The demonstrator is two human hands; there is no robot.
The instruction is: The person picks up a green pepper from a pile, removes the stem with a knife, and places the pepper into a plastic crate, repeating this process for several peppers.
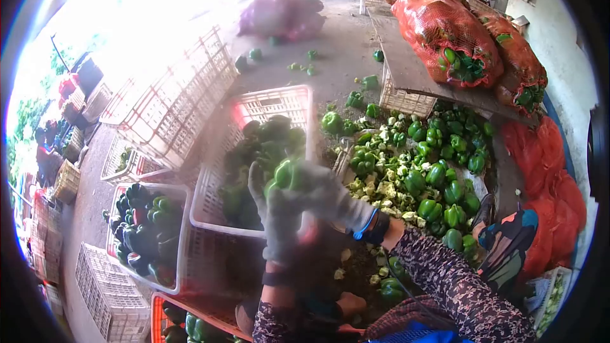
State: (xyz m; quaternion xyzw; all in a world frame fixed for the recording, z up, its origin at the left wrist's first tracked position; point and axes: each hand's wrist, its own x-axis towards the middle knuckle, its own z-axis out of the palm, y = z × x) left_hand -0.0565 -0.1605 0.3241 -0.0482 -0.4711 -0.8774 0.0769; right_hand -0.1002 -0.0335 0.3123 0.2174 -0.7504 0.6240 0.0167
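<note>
Both hands wear grey gloves and meet at the centre, above the near edge of a white crate (309,121) holding green peppers. A green pepper (287,174) is between them. My left hand (276,216) is upright below it, thumb or finger raised, touching the pepper. My right hand (330,194) reaches in from the right, its blurred fingers around the pepper. To the right, loose green peppers (435,174) lie on the ground among pale trimmed pieces (384,187). Haze blurs the crate's peppers and part of the gloves.
Another pepper crate (184,216) stands left, with an orange crate (159,317) below it. Empty white crates (111,286) are at the left. Red mesh sacks (445,32) lie on a board (406,76) at upper right. Further off is a purple sack (283,16).
</note>
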